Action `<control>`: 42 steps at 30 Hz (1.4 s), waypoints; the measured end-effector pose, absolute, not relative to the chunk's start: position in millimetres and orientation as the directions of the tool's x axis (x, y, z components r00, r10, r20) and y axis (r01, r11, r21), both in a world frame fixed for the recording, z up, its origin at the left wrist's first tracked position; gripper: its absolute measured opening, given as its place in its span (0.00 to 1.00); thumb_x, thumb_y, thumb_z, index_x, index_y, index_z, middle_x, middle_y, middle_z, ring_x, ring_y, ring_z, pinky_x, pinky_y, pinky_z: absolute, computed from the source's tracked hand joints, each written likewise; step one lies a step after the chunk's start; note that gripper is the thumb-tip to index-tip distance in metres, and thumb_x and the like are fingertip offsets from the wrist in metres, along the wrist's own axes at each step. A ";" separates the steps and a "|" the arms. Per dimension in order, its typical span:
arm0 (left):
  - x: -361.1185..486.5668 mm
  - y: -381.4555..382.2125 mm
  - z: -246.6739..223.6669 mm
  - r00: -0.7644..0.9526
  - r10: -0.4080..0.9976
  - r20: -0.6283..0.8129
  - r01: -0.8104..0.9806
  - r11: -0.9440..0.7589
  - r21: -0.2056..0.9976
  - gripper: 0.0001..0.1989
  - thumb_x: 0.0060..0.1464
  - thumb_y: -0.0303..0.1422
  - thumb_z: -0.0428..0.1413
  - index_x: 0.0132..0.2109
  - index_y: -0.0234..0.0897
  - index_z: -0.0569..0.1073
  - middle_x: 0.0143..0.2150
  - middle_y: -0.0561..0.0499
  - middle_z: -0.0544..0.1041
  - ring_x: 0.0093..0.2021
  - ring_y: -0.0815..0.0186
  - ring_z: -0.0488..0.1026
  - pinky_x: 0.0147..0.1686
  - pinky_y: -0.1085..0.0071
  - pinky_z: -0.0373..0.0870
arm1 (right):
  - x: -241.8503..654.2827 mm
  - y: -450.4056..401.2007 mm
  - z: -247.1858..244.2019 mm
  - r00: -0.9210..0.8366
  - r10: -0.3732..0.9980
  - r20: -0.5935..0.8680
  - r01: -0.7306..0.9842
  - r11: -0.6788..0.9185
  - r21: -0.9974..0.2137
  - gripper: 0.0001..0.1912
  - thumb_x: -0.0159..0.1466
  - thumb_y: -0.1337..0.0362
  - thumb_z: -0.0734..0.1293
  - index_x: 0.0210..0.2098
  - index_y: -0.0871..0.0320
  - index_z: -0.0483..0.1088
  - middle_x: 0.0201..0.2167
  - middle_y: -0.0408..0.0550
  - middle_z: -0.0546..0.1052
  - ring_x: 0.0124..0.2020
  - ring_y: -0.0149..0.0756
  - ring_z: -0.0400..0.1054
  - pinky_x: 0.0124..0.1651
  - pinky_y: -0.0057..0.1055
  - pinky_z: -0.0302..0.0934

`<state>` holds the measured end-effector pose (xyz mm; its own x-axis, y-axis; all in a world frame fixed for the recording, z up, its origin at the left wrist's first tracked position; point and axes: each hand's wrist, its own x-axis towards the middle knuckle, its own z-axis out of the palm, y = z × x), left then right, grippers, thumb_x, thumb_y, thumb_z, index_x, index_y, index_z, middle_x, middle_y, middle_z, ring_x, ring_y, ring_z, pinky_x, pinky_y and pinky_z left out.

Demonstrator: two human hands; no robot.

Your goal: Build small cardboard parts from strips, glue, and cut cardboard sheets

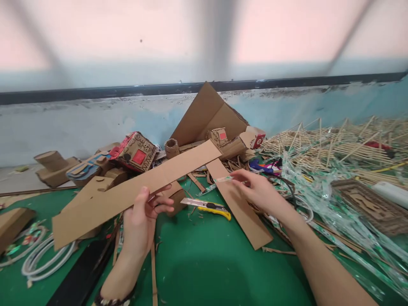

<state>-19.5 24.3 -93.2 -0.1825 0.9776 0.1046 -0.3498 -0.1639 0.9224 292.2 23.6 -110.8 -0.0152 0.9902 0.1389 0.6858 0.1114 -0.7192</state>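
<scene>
My left hand (143, 212) holds a long cardboard strip (127, 193) raised and slanting up to the right, thumb on its near face. My right hand (251, 187) pinches a small clear-and-green plastic piece (224, 179) between thumb and fingers. Below it a second cardboard strip (245, 214) lies slanted toward the lower right. Between the hands, a yellow utility knife (213, 207) rests on the green tabletop (204, 259), its blade out and pointing left.
Behind stand a folded cardboard sheet (204, 112) and a red decorated box (135, 153). Coiled white tubing (47, 259) and a black panel (83, 274) lie left. At right are wooden stick frames (334, 144), plastic wrap (331, 221) and a corrugated piece (369, 204).
</scene>
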 end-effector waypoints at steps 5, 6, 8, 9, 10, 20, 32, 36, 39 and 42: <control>-15.6 22.3 -95.4 -0.135 0.987 0.085 -0.350 -0.128 0.928 0.24 0.50 0.50 0.69 0.39 0.31 0.77 0.36 0.44 0.84 0.27 0.60 0.80 0.21 0.68 0.80 | 327.2 25.1 -117.4 0.179 0.980 -0.084 0.983 -0.182 -0.027 0.13 0.72 0.55 0.64 0.41 0.57 0.74 0.40 0.58 0.83 0.43 0.56 0.79 0.37 0.38 0.61; -15.3 22.7 -96.6 -0.123 0.989 0.079 -0.353 -0.118 0.928 0.23 0.49 0.49 0.69 0.38 0.32 0.77 0.34 0.46 0.83 0.27 0.60 0.80 0.21 0.68 0.80 | 329.4 25.1 -119.5 0.174 0.976 -0.133 0.985 -0.175 0.004 0.14 0.73 0.54 0.63 0.41 0.57 0.74 0.42 0.58 0.83 0.44 0.56 0.79 0.35 0.37 0.59; -15.7 23.9 -99.0 -0.105 0.992 0.071 -0.354 -0.104 0.930 0.23 0.49 0.49 0.70 0.37 0.33 0.76 0.30 0.49 0.80 0.28 0.59 0.80 0.21 0.67 0.80 | 330.2 25.8 -122.4 0.150 0.970 -0.191 0.988 -0.152 0.007 0.14 0.73 0.54 0.62 0.42 0.57 0.73 0.45 0.57 0.82 0.45 0.55 0.79 0.33 0.35 0.56; -16.3 24.6 -100.0 -0.097 0.993 0.069 -0.352 -0.099 0.931 0.22 0.49 0.49 0.70 0.36 0.34 0.75 0.29 0.50 0.79 0.29 0.58 0.80 0.21 0.67 0.80 | 329.5 26.4 -123.0 0.139 0.968 -0.210 0.990 -0.143 -0.006 0.14 0.73 0.53 0.63 0.42 0.56 0.72 0.45 0.57 0.82 0.45 0.54 0.79 0.32 0.34 0.55; -17.1 25.1 -100.8 -0.093 0.993 0.068 -0.350 -0.096 0.932 0.22 0.49 0.49 0.70 0.35 0.34 0.75 0.28 0.50 0.78 0.29 0.58 0.80 0.21 0.67 0.80 | 328.4 27.1 -122.9 0.130 0.966 -0.224 0.990 -0.138 -0.021 0.14 0.72 0.52 0.63 0.42 0.56 0.72 0.46 0.57 0.82 0.45 0.54 0.79 0.32 0.34 0.53; -22.4 25.0 -96.5 -0.067 0.997 0.031 -0.461 -0.058 0.885 0.25 0.49 0.48 0.70 0.44 0.33 0.75 0.32 0.50 0.79 0.29 0.60 0.80 0.21 0.69 0.79 | 333.0 28.2 -119.4 0.186 0.980 -0.072 0.968 -0.195 -0.159 0.10 0.66 0.57 0.66 0.41 0.56 0.66 0.34 0.53 0.79 0.33 0.47 0.75 0.29 0.33 0.51; -21.0 25.3 -96.8 -0.264 0.953 0.149 -0.454 -0.259 0.853 0.23 0.51 0.46 0.66 0.45 0.32 0.75 0.38 0.46 0.85 0.18 0.69 0.73 0.19 0.71 0.75 | 313.4 30.8 -106.9 -0.118 0.993 0.010 -0.451 -0.045 -0.891 0.30 0.63 0.33 0.68 0.42 0.54 0.73 0.33 0.46 0.70 0.30 0.36 0.64 0.33 0.34 0.66; -20.4 24.8 -95.0 -0.307 0.935 0.179 -0.412 -0.301 0.860 0.20 0.53 0.45 0.64 0.43 0.32 0.75 0.36 0.46 0.85 0.17 0.68 0.73 0.19 0.71 0.74 | 276.0 22.9 -99.1 -0.321 0.942 -0.094 -0.634 -0.287 -0.718 0.31 0.68 0.34 0.63 0.41 0.58 0.73 0.32 0.45 0.65 0.28 0.33 0.59 0.30 0.31 0.63; -19.8 25.3 -91.5 -0.379 0.907 0.185 -0.387 -0.337 0.859 0.19 0.51 0.44 0.64 0.42 0.33 0.74 0.33 0.48 0.85 0.17 0.68 0.73 0.18 0.71 0.73 | 256.9 16.0 -97.3 -0.307 0.948 -0.089 -0.637 -0.273 -0.721 0.29 0.68 0.34 0.62 0.38 0.55 0.71 0.32 0.44 0.63 0.28 0.35 0.57 0.29 0.32 0.63; -19.5 26.6 -89.6 -0.412 0.896 0.169 -0.378 -0.336 0.863 0.20 0.49 0.44 0.65 0.42 0.32 0.74 0.32 0.49 0.84 0.17 0.68 0.72 0.17 0.71 0.72 | 248.8 12.9 -97.4 -0.214 0.976 -0.038 -0.584 -0.160 -0.796 0.28 0.66 0.33 0.64 0.35 0.53 0.68 0.30 0.43 0.62 0.27 0.36 0.57 0.29 0.34 0.64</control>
<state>-19.5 26.6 -89.6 -0.4115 0.8956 0.1687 -0.3781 -0.3362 0.8626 248.8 12.9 -97.4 -0.2142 0.9760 -0.0384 -0.5842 -0.1595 -0.7958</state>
